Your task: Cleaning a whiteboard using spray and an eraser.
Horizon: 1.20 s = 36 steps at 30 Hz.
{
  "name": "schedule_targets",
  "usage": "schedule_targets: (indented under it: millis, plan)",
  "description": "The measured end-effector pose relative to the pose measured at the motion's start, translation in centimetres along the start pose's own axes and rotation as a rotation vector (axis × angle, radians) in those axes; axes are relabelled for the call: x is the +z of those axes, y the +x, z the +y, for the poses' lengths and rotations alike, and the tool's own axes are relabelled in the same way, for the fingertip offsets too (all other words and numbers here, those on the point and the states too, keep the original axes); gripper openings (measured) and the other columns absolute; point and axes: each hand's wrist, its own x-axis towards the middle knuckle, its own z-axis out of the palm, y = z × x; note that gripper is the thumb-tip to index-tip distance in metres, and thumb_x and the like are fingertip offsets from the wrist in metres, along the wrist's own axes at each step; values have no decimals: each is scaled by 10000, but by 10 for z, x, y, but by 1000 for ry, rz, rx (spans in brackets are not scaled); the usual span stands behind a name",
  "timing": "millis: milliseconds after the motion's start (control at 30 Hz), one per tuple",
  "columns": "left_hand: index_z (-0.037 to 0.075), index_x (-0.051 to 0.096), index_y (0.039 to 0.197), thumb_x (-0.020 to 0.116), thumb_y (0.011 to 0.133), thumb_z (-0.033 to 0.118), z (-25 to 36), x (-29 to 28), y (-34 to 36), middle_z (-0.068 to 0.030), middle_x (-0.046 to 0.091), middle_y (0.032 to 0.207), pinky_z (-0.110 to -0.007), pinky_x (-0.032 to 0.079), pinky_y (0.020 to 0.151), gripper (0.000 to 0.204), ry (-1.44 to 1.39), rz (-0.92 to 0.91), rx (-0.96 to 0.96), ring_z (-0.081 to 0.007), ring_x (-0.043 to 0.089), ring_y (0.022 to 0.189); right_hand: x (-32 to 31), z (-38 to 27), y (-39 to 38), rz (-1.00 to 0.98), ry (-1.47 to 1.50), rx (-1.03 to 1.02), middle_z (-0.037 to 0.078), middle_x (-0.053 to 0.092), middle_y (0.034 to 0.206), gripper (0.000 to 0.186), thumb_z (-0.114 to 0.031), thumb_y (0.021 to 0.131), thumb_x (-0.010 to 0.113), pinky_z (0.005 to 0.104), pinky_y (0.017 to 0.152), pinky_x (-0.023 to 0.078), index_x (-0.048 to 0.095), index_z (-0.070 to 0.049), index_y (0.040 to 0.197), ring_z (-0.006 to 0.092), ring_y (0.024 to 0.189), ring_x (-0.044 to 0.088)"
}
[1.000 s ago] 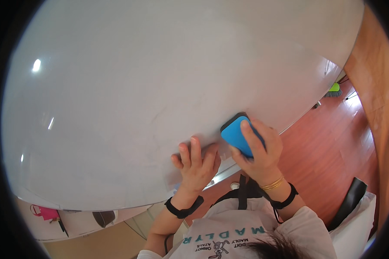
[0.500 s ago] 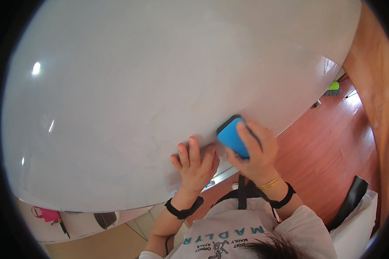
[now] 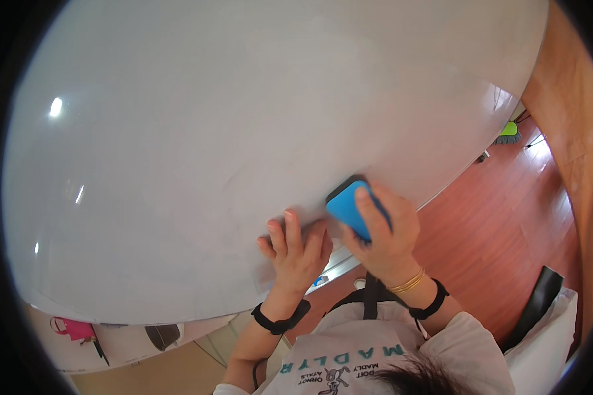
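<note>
Glossy white board (image 3: pixel 178 118) fills most of the head view from 7 o'clock round to 2, its surface catching bright reflections at 9 and 10 o'clock. Reddish wood floor (image 3: pixel 484 217) shows at 3 o'clock, with a green-topped brush (image 3: pixel 509 130) beyond the board's edge between 2 and 3.

Just off centre, toward 4 o'clock, sits a board eraser (image 3: pixel 348 209), a rounded block with a smooth, vivid blue back and a dark layer underneath that shows as a black band along its upper-left side. It lies tilted, its far end pointing to about 11 o'clock, with the dark side toward the board. The right hand (image 3: pixel 390 229) grips it firmly, one finger laid along the blue back and others around its right edge. At 6 o'clock, the left hand (image 3: pixel 299 258) is open, fingers spread on the board near the eraser but apart from it.

Gold bangles (image 3: pixel 407 283) and a black band (image 3: pixel 433 301) circle the right wrist; another black band (image 3: pixel 281 320) circles the left.

Writing is on the pale shirt (image 3: pixel 336 332) between 5 and 6 o'clock: large teal capitals, smaller black capitals and a grey cartoon animal, all upside down from this viewpoint.
</note>
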Motion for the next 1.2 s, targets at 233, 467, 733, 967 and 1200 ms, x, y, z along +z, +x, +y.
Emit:
schedule_targets:
  millis: [233, 467, 733, 967, 1200]
  plan:
    - [207, 575, 792, 565, 701, 220, 3, 3, 3, -184, 307, 1301, -485, -45, 1008, 93, 24, 52, -58, -371, 107, 1275, -2, 5, 1, 23, -26, -22, 72, 526, 1034, 503, -165, 570, 675, 293, 527, 391, 531, -110, 1049, 180, 627, 507]
    - [202, 574, 791, 567, 701, 223, 1, 1, 1, -193, 299, 1305, -486, -50, 1008, 93, 20, 34, -53, -376, 100, 1275, -7, 5, 4, -54, -1, -22, 65, 531, 1022, 513, -151, 565, 671, 281, 512, 386, 527, -106, 1055, 174, 617, 503]
    - [162, 566, 773, 569, 712, 202, 4, 1, 5, -234, 246, 1319, -493, -57, 1001, 73, 14, 38, -34, -397, 61, 1273, -4, 5, 1, 11, -20, -28, 58, 527, 1021, 481, -154, 577, 659, 277, 514, 387, 538, -115, 1042, 169, 621, 500]
    - [133, 557, 753, 579, 716, 187, 1, -2, 3, -270, 189, 1335, -505, -63, 990, 69, 5, 12, -4, -415, 26, 1271, -3, 3, 2, -43, 8, -52, 55, 527, 1024, 480, -160, 569, 663, 276, 527, 388, 545, -122, 1033, 170, 624, 497]
    - [152, 564, 755, 580, 716, 175, 1, 1, 2, -265, 181, 1339, -502, -84, 986, 48, 12, 14, -21, -414, 20, 1272, -5, 5, 2, -40, 5, -53, 58, 528, 1025, 522, -152, 552, 687, 285, 558, 393, 537, -109, 1050, 173, 635, 508]
